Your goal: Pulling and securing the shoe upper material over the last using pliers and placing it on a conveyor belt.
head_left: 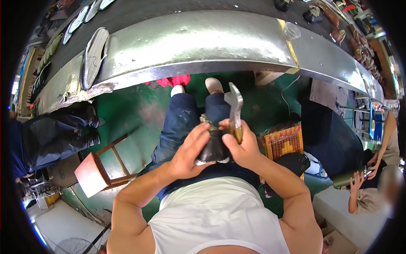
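Note:
Above my lap, my left hand (189, 149) is closed around the left side of a dark shoe (213, 147). The shoe has a rounded black end toward me and pale edging along its lower rim; its far end, near my fingertips, looks olive-brown and its detail is too small to tell. My right hand (246, 149) grips a hammer (237, 106) by its wooden handle. Its curved metal head points up and away from me. The right thumb and fingertips are close against the shoe's right side; whether they press on it I cannot tell.
A metal-edged bench (190, 42) runs across ahead, with a grey-white shoe (94, 57) on its left edge and brown shoes (357, 51) far right. A wooden stool (95, 173) lies left; a beaded seat mat (284, 142) is right. People are on both sides, one holding a green object (349, 180).

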Tool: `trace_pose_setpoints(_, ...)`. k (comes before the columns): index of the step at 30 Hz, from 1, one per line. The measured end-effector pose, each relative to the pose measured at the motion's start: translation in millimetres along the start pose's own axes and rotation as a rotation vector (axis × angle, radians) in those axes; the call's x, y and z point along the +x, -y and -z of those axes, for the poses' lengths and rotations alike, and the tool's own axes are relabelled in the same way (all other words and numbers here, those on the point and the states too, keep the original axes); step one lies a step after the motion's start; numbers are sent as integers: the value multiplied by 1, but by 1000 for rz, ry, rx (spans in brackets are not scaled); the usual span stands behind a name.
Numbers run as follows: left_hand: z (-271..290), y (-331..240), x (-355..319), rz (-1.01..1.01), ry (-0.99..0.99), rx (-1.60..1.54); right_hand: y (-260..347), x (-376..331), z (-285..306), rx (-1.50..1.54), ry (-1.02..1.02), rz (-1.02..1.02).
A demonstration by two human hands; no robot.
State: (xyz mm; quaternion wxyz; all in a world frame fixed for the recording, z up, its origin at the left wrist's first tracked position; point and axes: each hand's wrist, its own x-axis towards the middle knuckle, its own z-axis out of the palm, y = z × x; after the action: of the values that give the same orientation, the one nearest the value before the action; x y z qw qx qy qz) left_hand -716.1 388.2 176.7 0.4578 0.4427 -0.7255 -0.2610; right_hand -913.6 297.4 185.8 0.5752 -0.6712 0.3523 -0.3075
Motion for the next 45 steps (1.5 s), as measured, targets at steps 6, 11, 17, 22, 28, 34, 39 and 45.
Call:
trace_pose_setpoints(6, -5, -7, -10, -151, -11, 282, -16, -15, -7, -109, -46, 478)
trace_pose_setpoints(11, 1, -11, -10, -228, 38, 325, -19, -19, -4, -172, 34, 595)
trace_pose_setpoints(17, -2, 0, 2, -50, 71, 35, -27, -20, -8, -152, 16, 644)
trace_pose_setpoints(22, 3, 19, 21, -31, 235, -109, -21, 2, -18, 11, -130, 211)
trace_pose_setpoints(28, 17, 34, 34, 102, 83, -101, -33, 47, -34, 224, -124, 86)
trace_pose_setpoints(34, 51, 14, 59, 260, 68, 115, -46, 54, -22, 115, -204, -105)
trace_pose_setpoints(39, 45, 40, -5, 738, -683, -507, -66, 24, 43, -11, -294, -126)
trace_pose_setpoints(45, 6, 53, -7, 1008, 350, 83, -89, -8, 56, -160, -158, -414)
